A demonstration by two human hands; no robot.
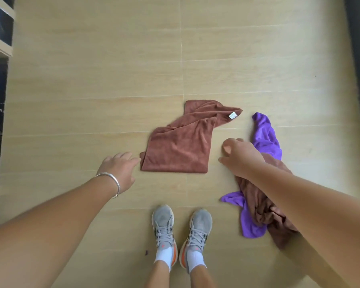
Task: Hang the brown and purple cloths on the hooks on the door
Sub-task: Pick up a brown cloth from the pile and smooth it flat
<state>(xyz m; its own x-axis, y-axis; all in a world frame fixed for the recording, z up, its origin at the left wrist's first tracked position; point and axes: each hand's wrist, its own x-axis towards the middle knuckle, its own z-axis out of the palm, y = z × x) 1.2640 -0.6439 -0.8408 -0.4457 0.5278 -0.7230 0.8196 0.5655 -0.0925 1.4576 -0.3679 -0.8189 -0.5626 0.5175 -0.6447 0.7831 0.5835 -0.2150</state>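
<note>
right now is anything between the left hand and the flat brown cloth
Nothing: in the head view the left hand's fingertips reach the brown cloth's near left corner.

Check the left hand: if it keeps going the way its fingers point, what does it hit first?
Likely the brown cloth on the floor: the left hand points at its near left corner, fingertips almost there. Height above it is unclear.

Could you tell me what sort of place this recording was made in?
Probably a room in a home, though little shows. The floor is pale wood-look planks, a light shelf unit with dark recesses stands at the left edge, and household cloths, a brown cloth and a purple cloth, lie on the floor.
</note>
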